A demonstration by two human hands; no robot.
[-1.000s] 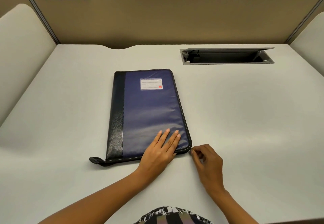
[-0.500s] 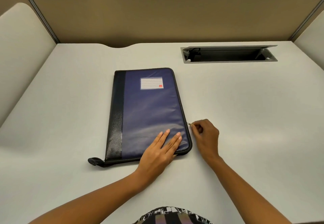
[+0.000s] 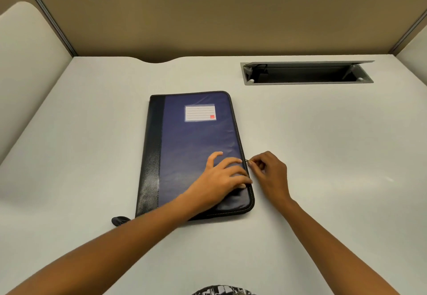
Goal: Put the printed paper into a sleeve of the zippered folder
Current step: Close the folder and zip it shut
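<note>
A dark blue zippered folder (image 3: pixel 191 142) with a black spine strip and a white label lies closed and flat on the desk. My left hand (image 3: pixel 221 174) rests palm down on its lower right part, fingers spread over the cover. My right hand (image 3: pixel 269 172) is just off the folder's right edge, thumb and fingers pinched on the small metal zipper pull (image 3: pixel 247 161) about two thirds of the way down that edge. No printed paper is in view.
The pale desk (image 3: pixel 323 156) is walled by tan partitions at the back and cream side panels. An open cable tray slot (image 3: pixel 307 73) is recessed at the back right. A small black zipper tab (image 3: pixel 120 220) sticks out at the folder's lower left corner.
My right hand drew the zipper pull from the folder's bottom right corner up along the right edge. My left hand shifted up the cover and turned towards that edge.
</note>
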